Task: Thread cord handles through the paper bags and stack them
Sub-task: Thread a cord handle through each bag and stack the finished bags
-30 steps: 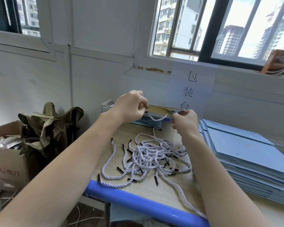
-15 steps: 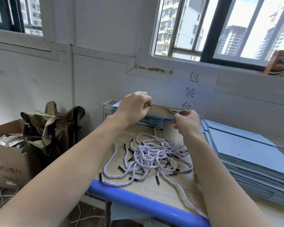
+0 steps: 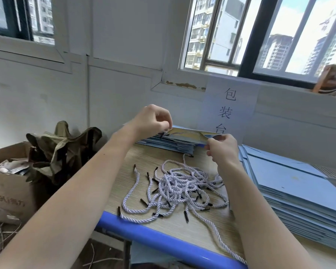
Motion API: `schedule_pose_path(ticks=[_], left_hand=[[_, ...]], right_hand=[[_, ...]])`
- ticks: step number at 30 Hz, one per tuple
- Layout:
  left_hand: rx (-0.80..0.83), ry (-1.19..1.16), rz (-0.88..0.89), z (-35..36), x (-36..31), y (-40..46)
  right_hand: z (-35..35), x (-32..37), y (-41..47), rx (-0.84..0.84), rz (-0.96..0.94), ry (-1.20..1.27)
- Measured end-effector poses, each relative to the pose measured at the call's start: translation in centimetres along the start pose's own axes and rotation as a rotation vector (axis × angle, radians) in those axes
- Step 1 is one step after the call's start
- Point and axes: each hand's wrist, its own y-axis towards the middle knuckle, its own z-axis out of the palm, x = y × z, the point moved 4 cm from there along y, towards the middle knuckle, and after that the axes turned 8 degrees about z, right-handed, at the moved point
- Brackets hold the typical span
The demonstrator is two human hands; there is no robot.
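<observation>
2 windows (image 3: 260,33) take up the upper wall, with tower blocks outside. Below them runs the worktop (image 3: 142,237), wood-grained with a blue front edge. On its right side lies a tall stack of flat blue bags (image 3: 299,193), the largest pile in view. To the left of the worktop, lower down, a brown cardboard box (image 3: 8,193) holds scraps, and a crumpled olive-green cloth (image 3: 60,150) sits against its right side. A white paper sign (image 3: 229,107) with 3 printed characters hangs on the wall under the right-hand window, and a small brown box (image 3: 332,78) rests on the sill at the far right.

At the back of the worktop, just in front of the sign, is a lower stack of finished bags (image 3: 171,145). Both hands hold 1 flat paper bag (image 3: 190,135) at or just above the top of that stack; I cannot tell whether it touches. Its upturned face is yellowish. The left hand (image 3: 153,121) pinches the bag's left end with fingers curled, and a black cord tip (image 3: 161,135) shows just under the fingertips. The right hand (image 3: 223,150) pinches the bag's right corner, its fingers curled as well. The 2 hands are well apart, 1 at each end of the bag.

Between the forearms lies a tangled heap of white twisted cords (image 3: 178,189) with black tips, and 1 loose cord (image 3: 221,243) trails to the front edge.
</observation>
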Motion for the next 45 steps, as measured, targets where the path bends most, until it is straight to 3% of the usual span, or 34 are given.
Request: schedule_pose_path(ticks=[5,12,17,22,45], left_hand=[[0.106,0.226,0.041,0.8,1.1,0.2],[0.182,0.291,-0.081,0.9,2.8,0.2],[0.098,0.221,0.023,0.7,2.2,0.5],[0.19,0.25,0.011,1.2,3.0,0.2],[0.147,0.355,0.12,2.8,1.6,0.5]], right_hand=[[0.0,0.0,0.1,0.005,-0.001,-0.007],[0.0,-0.1,0.1,0.008,0.0,-0.015],[0.0,0.0,0.0,0.008,-0.003,-0.018],[0.1,0.0,0.0,0.008,-0.002,-0.023],[0.2,0.2,-0.7,0.026,0.032,-0.065]])
